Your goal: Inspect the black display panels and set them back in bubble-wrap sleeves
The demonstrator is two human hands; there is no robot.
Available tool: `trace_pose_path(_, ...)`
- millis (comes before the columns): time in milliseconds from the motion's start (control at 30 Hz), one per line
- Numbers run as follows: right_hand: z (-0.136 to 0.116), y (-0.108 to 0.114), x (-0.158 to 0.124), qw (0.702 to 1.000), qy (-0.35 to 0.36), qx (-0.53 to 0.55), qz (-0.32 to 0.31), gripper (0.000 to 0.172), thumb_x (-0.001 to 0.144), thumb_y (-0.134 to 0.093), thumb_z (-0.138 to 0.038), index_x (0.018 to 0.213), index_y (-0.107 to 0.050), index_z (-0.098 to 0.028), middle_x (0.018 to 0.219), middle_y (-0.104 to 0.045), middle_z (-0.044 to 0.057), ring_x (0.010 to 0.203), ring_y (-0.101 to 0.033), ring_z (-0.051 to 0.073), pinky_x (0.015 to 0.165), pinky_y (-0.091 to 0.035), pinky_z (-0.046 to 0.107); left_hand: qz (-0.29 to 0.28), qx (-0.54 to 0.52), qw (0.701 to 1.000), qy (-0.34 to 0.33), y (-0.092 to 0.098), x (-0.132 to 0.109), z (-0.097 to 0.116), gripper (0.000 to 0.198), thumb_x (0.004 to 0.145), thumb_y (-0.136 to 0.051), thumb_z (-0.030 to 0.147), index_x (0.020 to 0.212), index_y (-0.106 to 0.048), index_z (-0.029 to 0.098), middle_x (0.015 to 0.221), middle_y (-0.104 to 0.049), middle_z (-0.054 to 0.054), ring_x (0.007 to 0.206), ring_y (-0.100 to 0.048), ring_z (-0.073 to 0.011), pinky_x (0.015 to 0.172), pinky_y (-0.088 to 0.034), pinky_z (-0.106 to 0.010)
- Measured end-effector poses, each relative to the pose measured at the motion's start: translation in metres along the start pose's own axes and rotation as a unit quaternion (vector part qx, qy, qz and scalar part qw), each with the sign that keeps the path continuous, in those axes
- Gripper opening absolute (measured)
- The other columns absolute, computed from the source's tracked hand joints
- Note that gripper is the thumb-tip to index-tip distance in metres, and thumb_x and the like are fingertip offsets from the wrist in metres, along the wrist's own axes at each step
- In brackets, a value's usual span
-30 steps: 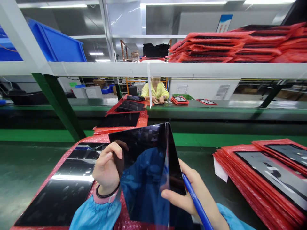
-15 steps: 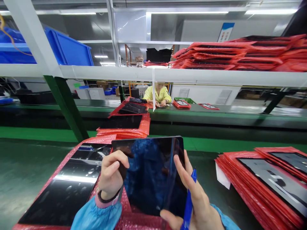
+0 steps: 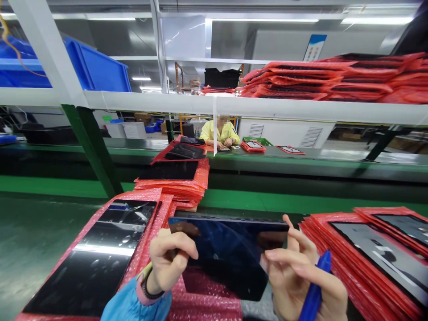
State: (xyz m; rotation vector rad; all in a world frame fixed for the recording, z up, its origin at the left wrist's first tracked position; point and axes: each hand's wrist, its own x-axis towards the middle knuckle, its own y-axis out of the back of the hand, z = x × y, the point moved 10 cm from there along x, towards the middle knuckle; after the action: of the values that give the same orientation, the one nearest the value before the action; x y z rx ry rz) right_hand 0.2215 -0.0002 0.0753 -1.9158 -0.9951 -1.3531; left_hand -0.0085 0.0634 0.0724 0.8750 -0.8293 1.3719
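Between my two hands is a dark, glossy screen panel (image 3: 227, 254), tilted, its long upper edge toward the far side. My left hand (image 3: 170, 258) grips its left edge with bent fingers. At the panel's right edge, my right hand (image 3: 297, 267) pinches it between the fingers. A blue pen (image 3: 314, 285) is also tucked in the right hand, pointing up. Red bubble wrap (image 3: 203, 305) lies under the panel. To the left, a larger black screen panel (image 3: 90, 263) rests on more red bubble wrap.
Red sleeves with grey-backed panels (image 3: 384, 249) are stacked at right. Another red stack (image 3: 180, 180) stands ahead. Overhead, a white shelf beam (image 3: 284, 106) carries red packages (image 3: 301, 80) and a blue bin (image 3: 96, 67). A person in yellow (image 3: 219, 131) sits across the line.
The panel has tipped flatter and moved lower and slightly right. My right hand has shifted right, its fingers now closed on the panel's edge; the pen moved with it.
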Motion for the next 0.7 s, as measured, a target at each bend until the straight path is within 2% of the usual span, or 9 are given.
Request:
trace_pose_path(100, 0.004, 0.007, 0.000, 0.999, -0.006, 0.031, 0.028, 0.033, 0.078, -0.061, -0.005, 0.096, -0.052, -0.031, 0.068, -0.071, -0.005, 0.088, -0.064, 0.024, 0.097, -0.045, 0.062, -0.014, -0.018, 1.000, 0.003, -0.006, -0.007, -0.003, 0.023, 0.076, -0.054, 0.015, 0.069, -0.074, 0.024, 0.053, -0.067, 0.000, 0.043, -0.057, -0.0146, 0.047, -0.046, -0.025)
trace_pose_path(167, 0.013, 0.013, 0.002, 0.996, -0.030, 0.058, 0.052, 0.032, 0.077, -0.062, -0.005, 0.095, -0.053, -0.029, 0.066, -0.070, -0.004, 0.082, -0.063, 0.024, 0.095, -0.045, 0.059, -0.017, -0.013, 1.000, 0.000, -0.012, -0.012, -0.002, 0.027, 0.077, -0.058, 0.012, 0.088, -0.078, 0.027, 0.068, -0.073, -0.002, 0.054, -0.064, -0.0162, 0.054, -0.050, -0.025)
trace_pose_path(200, 0.021, 0.015, 0.004, 0.994, -0.052, 0.076, 0.061, 0.031, 0.076, -0.063, -0.005, 0.093, -0.054, -0.029, 0.066, -0.069, -0.004, 0.080, -0.063, 0.023, 0.094, -0.045, 0.057, 0.000, -0.011, 1.000, 0.011, -0.012, -0.014, -0.002, 0.038, 0.077, -0.060, 0.009, 0.103, -0.075, 0.030, 0.077, -0.075, -0.001, 0.060, -0.066, -0.0160, 0.058, -0.052, -0.024)
trace_pose_path(233, 0.030, 0.016, 0.006, 0.991, -0.071, 0.096, 0.066, 0.031, 0.074, -0.065, -0.005, 0.092, -0.054, -0.028, 0.065, -0.068, -0.004, 0.079, -0.062, 0.023, 0.093, -0.044, 0.055, 0.016, -0.021, 0.999, 0.027, -0.013, -0.016, -0.002, 0.054, 0.077, -0.061, 0.006, 0.121, -0.066, 0.036, 0.085, -0.076, 0.000, 0.064, -0.067, -0.0147, 0.061, -0.053, -0.022)
trace_pose_path(300, 0.047, 0.015, 0.012, 0.984, -0.106, 0.130, 0.061, 0.033, 0.069, -0.070, -0.006, 0.090, -0.055, -0.026, 0.064, -0.066, -0.004, 0.081, -0.059, 0.022, 0.093, -0.041, 0.050, 0.038, -0.075, 0.994, 0.076, -0.020, -0.020, -0.002, 0.083, 0.081, -0.060, 0.004, 0.146, -0.030, 0.046, 0.097, -0.075, 0.002, 0.068, -0.067, -0.0111, 0.065, -0.054, -0.020)
trace_pose_path(333, 0.055, 0.013, 0.015, 0.981, -0.119, 0.144, 0.054, 0.034, 0.067, -0.072, -0.007, 0.089, -0.055, -0.026, 0.063, -0.065, -0.005, 0.082, -0.058, 0.021, 0.093, -0.040, 0.048, 0.018, -0.110, 0.990, 0.090, -0.031, -0.021, 0.002, 0.090, 0.085, -0.057, 0.005, 0.149, -0.012, 0.049, 0.102, -0.074, 0.002, 0.069, -0.067, -0.0100, 0.067, -0.055, -0.020)
trace_pose_path(400, 0.070, 0.008, 0.019, 0.973, -0.143, 0.173, 0.049, 0.032, 0.065, -0.074, -0.009, 0.085, -0.055, -0.026, 0.060, -0.062, -0.005, 0.081, -0.057, 0.020, 0.096, -0.036, 0.046, 0.000, -0.136, 0.984, 0.117, -0.045, -0.026, 0.008, 0.093, 0.090, -0.054, 0.009, 0.147, 0.007, 0.049, 0.110, -0.072, 0.002, 0.078, -0.069, -0.0105, 0.074, -0.056, -0.022)
trace_pose_path(567, 0.108, -0.010, 0.009, 0.936, -0.252, 0.243, 0.044, 0.030, 0.061, -0.077, -0.018, 0.080, -0.055, -0.027, 0.059, -0.056, -0.005, 0.088, -0.059, 0.022, 0.094, -0.039, 0.045, 0.059, -0.087, 0.973, 0.203, -0.047, -0.049, 0.005, 0.101, 0.087, -0.062, 0.015, 0.148, 0.014, 0.041, 0.126, -0.066, -0.004, 0.098, -0.070, -0.0208, 0.092, -0.055, -0.036)
trace_pose_path(700, 0.124, -0.021, -0.004, 0.912, -0.310, 0.267, 0.028, 0.030, 0.064, -0.077, -0.024, 0.083, -0.054, -0.028, 0.062, -0.054, -0.006, 0.084, -0.058, 0.019, 0.095, -0.041, 0.042, 0.039, -0.106, 0.966, 0.233, -0.054, -0.058, -0.001, 0.100, 0.086, -0.064, 0.019, 0.150, 0.011, 0.038, 0.132, -0.062, -0.007, 0.107, -0.067, -0.0259, 0.097, -0.052, -0.043)
